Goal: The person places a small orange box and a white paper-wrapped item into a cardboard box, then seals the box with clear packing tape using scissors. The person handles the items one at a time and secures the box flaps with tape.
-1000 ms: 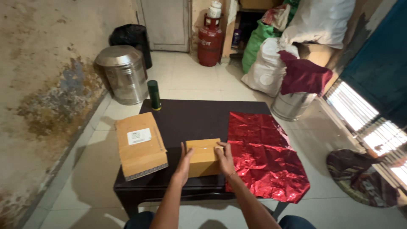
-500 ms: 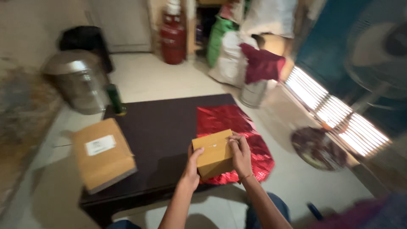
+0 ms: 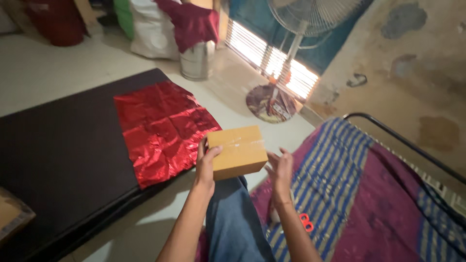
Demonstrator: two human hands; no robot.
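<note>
Tan cardboard box [image 3: 239, 152] with clear tape strip; crinkled metallic red foil sheet [image 3: 161, 127] on dark brown table [image 3: 58, 160]; blue-and-purple striped bedcover [image 3: 369, 194]; blue denim trousers [image 3: 238, 223]; small red-handled scissors [image 3: 306, 222].

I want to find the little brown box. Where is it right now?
In the head view the small cardboard box is near the middle, held up by the left hand above the person's knee, between the red foil sheet and the striped bedspread.

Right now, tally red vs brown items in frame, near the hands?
Red: 2, the foil sheet on the table and the small scissors on the bedding.
Brown: 2, the taped box in the left hand and the package corner at the table edge.
Total: 4
</note>
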